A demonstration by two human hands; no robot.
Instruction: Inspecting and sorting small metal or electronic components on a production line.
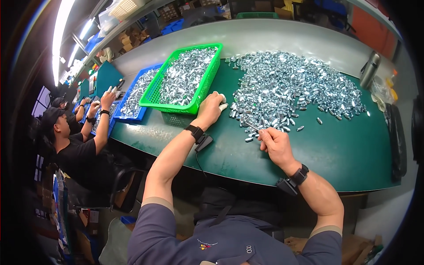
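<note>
My left hand (211, 109), with white coverings on its fingertips, is curled beside the right wall of the green plastic basket (190, 107). Whatever its fingers hold, if anything, is too small to make out. Small shiny metal parts fill that basket. Farther right, my right hand (278, 145) is closed around a thin metal rod-like tool (252, 126). The tool's tip points left and away, at the near edge of a wide heap of the same metal parts (282, 84) on the green tabletop (247, 159).
A blue tray (140, 95) of metal parts stands left of the basket. A steel flask (370, 70) and a plastic bag (382, 90) are at the back right. To the left, a person in black (75, 141) works at the same table. A metal panel (265, 37) runs behind.
</note>
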